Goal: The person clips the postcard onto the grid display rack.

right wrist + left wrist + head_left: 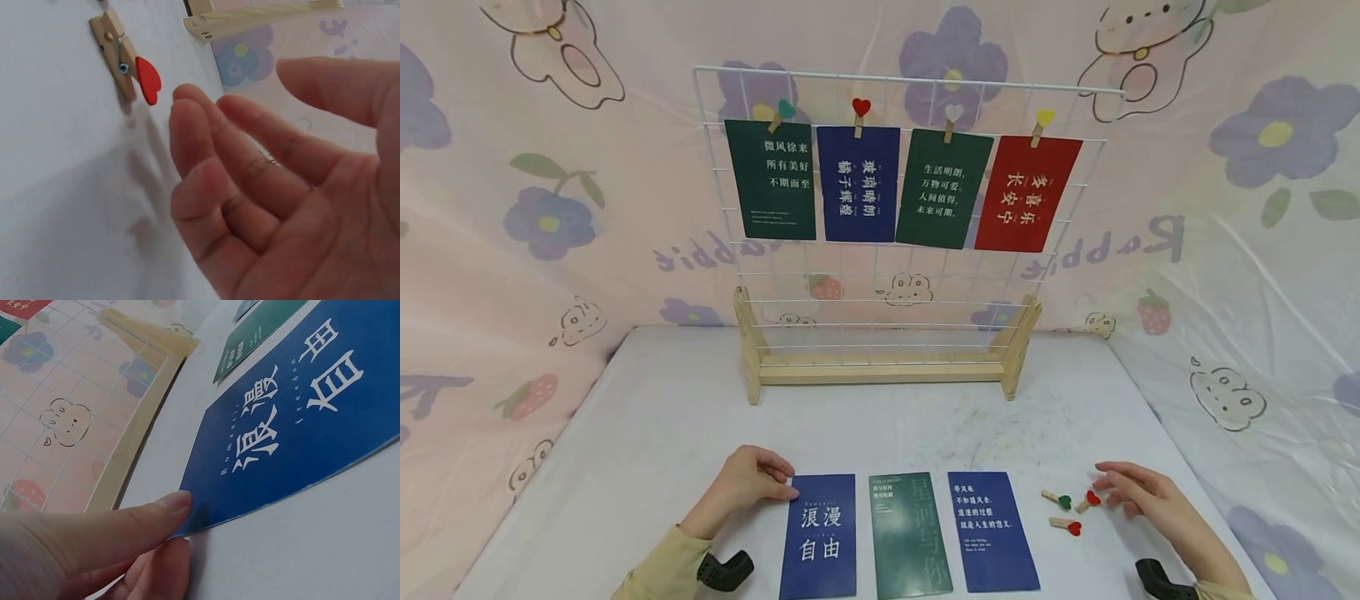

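My left hand (745,487) pinches the upper left corner of a blue card (818,533) with large white characters. The left wrist view shows the thumb on top of that card and the fingers under its edge. To its right lie a green card (910,533) and another blue card (994,532). My right hand (1150,500) hovers with loosely bent fingers and holds nothing. Close to its fingertips lie small wooden clothespins: one with a green heart (1057,499) and two with red hearts, the upper (1087,500) and the lower (1066,526).
Behind the cards stands a white wire grid rack (880,287) on a wooden base (880,372). Several cards hang on it from heart clothespins, among them a red card (1028,193) at the right. A patterned cloth (1247,275) backs the white table (685,400).
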Available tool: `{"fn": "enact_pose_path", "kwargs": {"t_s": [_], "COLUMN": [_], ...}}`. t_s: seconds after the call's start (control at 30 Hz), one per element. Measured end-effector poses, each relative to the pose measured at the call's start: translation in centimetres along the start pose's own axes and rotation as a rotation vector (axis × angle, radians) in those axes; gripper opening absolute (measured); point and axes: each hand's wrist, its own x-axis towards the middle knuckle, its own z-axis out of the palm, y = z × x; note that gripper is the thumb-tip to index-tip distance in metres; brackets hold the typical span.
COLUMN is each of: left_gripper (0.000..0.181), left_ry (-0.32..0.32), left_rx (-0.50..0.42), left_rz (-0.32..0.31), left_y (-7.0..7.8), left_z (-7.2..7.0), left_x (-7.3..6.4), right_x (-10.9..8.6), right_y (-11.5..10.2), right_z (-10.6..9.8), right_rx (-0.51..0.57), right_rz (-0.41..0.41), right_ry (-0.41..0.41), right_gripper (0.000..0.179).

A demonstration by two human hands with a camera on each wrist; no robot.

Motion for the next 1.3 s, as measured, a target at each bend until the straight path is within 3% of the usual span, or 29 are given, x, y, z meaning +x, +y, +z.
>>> {"fn": "enact_pose_path", "kwargs": {"t_s": [0.47, 0.77, 0.97, 1.3], "left_gripper": [0.027, 0.026, 0.026, 0.023], "left_ry": [0.072, 0.032, -0.005, 0.029], "left_rx": [0.016, -0.081, -0.128, -0.231], "left_rz": [0.040, 0.038, 0.046, 0.017], "left_y": [-0.4, -0.7, -0.6, -0.3], "left_z": [0.8, 0.4, -0.1, 0.0], "left_x": [0.4, 0.2, 0.0, 0.1], "right_x": [-0.1, -0.1, 0.2, 0.0], "right_y": [0.8, 1.7, 2.1, 1.6], "right_z": [-0.1, -0.3, 0.0, 0.1], "right_rx": [-0.013, -0.044, -0.107, -0.136], "right_rz": [0.045, 0.024, 0.069, 0.036], "right_ry": [-0.026, -0.025, 0.004, -0.008], "right_gripper": [0.056, 0.051, 0.053, 0.056]}}
